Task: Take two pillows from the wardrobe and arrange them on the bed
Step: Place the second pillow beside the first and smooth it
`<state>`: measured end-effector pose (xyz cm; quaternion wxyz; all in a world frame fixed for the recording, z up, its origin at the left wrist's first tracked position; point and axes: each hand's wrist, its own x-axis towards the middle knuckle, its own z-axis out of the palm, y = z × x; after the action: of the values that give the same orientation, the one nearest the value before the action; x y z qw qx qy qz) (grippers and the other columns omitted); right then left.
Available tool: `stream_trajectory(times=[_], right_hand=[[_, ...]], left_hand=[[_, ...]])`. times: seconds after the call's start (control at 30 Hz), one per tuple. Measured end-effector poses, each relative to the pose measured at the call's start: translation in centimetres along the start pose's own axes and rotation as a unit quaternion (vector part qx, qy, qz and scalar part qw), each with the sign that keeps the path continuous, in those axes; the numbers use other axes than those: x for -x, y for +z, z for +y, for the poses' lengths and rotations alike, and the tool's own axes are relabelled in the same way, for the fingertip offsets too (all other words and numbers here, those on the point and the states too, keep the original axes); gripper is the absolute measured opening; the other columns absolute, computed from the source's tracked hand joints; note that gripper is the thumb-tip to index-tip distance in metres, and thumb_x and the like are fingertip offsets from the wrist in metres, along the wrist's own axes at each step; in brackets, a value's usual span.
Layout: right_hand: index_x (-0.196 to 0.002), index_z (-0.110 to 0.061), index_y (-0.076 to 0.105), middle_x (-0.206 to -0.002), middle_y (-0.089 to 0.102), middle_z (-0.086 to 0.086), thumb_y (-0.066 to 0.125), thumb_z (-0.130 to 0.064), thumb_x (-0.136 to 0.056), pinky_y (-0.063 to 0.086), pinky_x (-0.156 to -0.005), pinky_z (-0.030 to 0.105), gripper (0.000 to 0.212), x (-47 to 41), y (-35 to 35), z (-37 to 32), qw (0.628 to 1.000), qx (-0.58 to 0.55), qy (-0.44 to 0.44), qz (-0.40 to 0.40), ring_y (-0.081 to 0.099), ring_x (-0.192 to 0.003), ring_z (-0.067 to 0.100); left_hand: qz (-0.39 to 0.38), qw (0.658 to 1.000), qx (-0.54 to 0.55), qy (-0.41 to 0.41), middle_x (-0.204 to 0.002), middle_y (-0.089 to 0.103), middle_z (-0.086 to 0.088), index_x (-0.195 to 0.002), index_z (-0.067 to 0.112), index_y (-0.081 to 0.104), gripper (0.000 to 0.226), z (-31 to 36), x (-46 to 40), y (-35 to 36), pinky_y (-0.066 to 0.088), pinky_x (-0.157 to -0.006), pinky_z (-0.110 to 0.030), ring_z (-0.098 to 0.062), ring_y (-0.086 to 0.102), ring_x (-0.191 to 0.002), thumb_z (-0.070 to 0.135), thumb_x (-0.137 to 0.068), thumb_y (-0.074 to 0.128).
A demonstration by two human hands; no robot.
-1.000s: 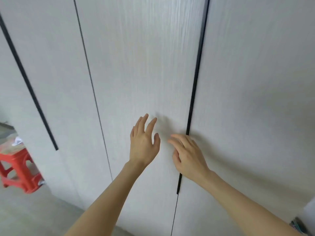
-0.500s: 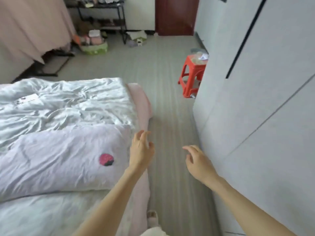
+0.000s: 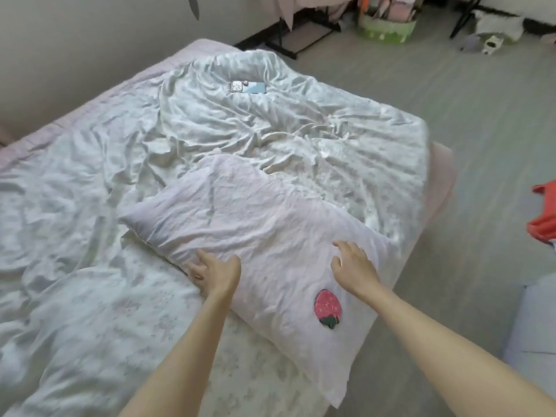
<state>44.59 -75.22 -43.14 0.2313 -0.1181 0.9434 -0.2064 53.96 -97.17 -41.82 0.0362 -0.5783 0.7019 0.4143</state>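
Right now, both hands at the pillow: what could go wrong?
1. The pillow overhangs the bed's near corner; a pull toward the floor side could tip it off.
2. A phone lies on the rumpled duvet; dragging bedding could flip it off.
3. Only one pillow is visible; the second may be missed.

Both hands reach over a pale pillow (image 3: 255, 224) lying on the bed (image 3: 90, 164). The left hand (image 3: 215, 273) has its fingers (image 3: 198, 270) spread at the pillow's near edge; the right hand (image 3: 355, 266) is over the pillow, fingers relaxed. A strawberry patch (image 3: 328, 308) lies just nearer than the right fingers. A phone (image 3: 248, 86) rests well beyond them.
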Motion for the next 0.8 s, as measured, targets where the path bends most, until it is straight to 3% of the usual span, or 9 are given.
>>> stream_trajectory(times=[0.1, 0.2, 0.33, 0.47, 0.53, 0.63, 0.7, 0.8], right_hand=[[-0.143, -0.017, 0.021, -0.15, 0.026, 0.012, 0.035, -0.031, -0.094, 0.028, -0.108, 0.047, 0.053, -6.7, 0.3, -1.2, 0.998, 0.059, -0.011, -0.017, 0.027, -0.135, 0.03], [-0.145, -0.017, 0.011, -0.154, 0.016, 0.012, 0.036, -0.04, -0.094, 0.02, -0.114, 0.05, 0.062, -12.6, 1.4, -1.5, 0.994, 0.099, 0.0, -0.041, 0.016, -0.141, 0.029], [-0.146, -0.023, 0.0, -0.157, 0.004, 0.006, 0.037, -0.057, -0.088, 0.007, -0.114, 0.053, 0.076, -17.3, 2.9, -1.2, 0.99, 0.115, 0.017, -0.077, 0.004, -0.144, 0.024], [-0.146, -0.022, -0.003, -0.153, 0.02, 0.016, 0.044, -0.068, -0.079, 0.017, -0.111, 0.052, 0.093, -19.4, 3.3, -1.6, 0.988, 0.107, 0.044, -0.105, 0.019, -0.14, 0.032], [-0.143, -0.012, 0.015, -0.144, 0.034, 0.02, 0.046, -0.058, -0.083, 0.023, -0.108, 0.051, 0.082, -19.2, 4.1, -1.9, 0.987, 0.138, 0.008, -0.083, 0.03, -0.134, 0.035], [-0.118, -0.001, 0.041, -0.119, 0.057, 0.025, 0.047, -0.029, -0.092, 0.038, -0.09, 0.046, 0.039, -18.4, 4.7, -2.5, 0.991, 0.112, -0.076, -0.004, 0.05, -0.111, 0.04], [-0.105, -0.001, 0.044, -0.104, 0.062, 0.027, 0.041, -0.016, -0.093, 0.039, -0.074, 0.044, 0.019, -17.7, 3.8, -3.5, 0.988, 0.1, -0.112, 0.043, 0.056, -0.096, 0.043], [-0.096, -0.003, 0.045, -0.091, 0.064, 0.028, 0.039, -0.013, -0.093, 0.036, -0.065, 0.042, 0.012, -16.2, 1.7, -4.9, 0.978, 0.094, -0.165, 0.09, 0.058, -0.084, 0.044]], left_hand=[[-0.005, 0.998, -0.011, -0.064, -0.154, -0.018, -0.013, -0.144, 0.021, -0.014, 0.103, 0.3, -3.1, 1.9, 0.014, -0.113, -0.055, -0.038, -0.005, -0.142, 0.051, -0.079, 0.06], [0.036, 0.995, -0.061, -0.067, -0.154, -0.013, -0.015, -0.143, 0.016, -0.017, 0.117, 0.0, -4.9, 4.4, 0.016, -0.112, -0.051, -0.039, 0.006, -0.14, 0.064, -0.07, 0.061], [0.088, 0.989, -0.103, -0.05, -0.154, -0.003, -0.021, -0.144, 0.011, -0.012, 0.118, -0.9, -6.6, 6.1, 0.022, -0.109, -0.05, -0.041, 0.018, -0.135, 0.063, -0.069, 0.063], [0.138, 0.983, -0.114, -0.038, -0.15, 0.011, -0.022, -0.145, 0.011, -0.001, 0.104, -0.9, -6.5, 7.0, 0.032, -0.102, -0.052, -0.041, 0.03, -0.128, 0.048, -0.075, 0.066], [0.154, 0.983, -0.092, -0.038, -0.145, 0.02, -0.021, -0.144, 0.013, 0.008, 0.089, -0.6, -6.2, 7.2, 0.038, -0.095, -0.05, -0.041, 0.037, -0.121, 0.032, -0.079, 0.065], [0.172, 0.983, -0.062, 0.007, -0.138, 0.03, -0.02, -0.141, 0.013, 0.023, 0.068, -0.4, -5.6, 7.1, 0.042, -0.09, -0.047, -0.041, 0.043, -0.112, 0.006, -0.081, 0.052], [0.192, 0.98, -0.023, 0.04, -0.137, 0.032, -0.02, -0.139, 0.012, 0.032, 0.063, -0.4, -4.7, 6.2, 0.043, -0.089, -0.047, -0.041, 0.041, -0.114, -0.005, -0.079, 0.044], [0.244, 0.966, 0.014, 0.078, -0.131, 0.041, -0.022, -0.134, 0.009, 0.042, 0.058, -0.7, -3.2, 4.1, 0.044, -0.087, -0.046, -0.04, 0.042, -0.117, -0.012, -0.08, 0.04]])
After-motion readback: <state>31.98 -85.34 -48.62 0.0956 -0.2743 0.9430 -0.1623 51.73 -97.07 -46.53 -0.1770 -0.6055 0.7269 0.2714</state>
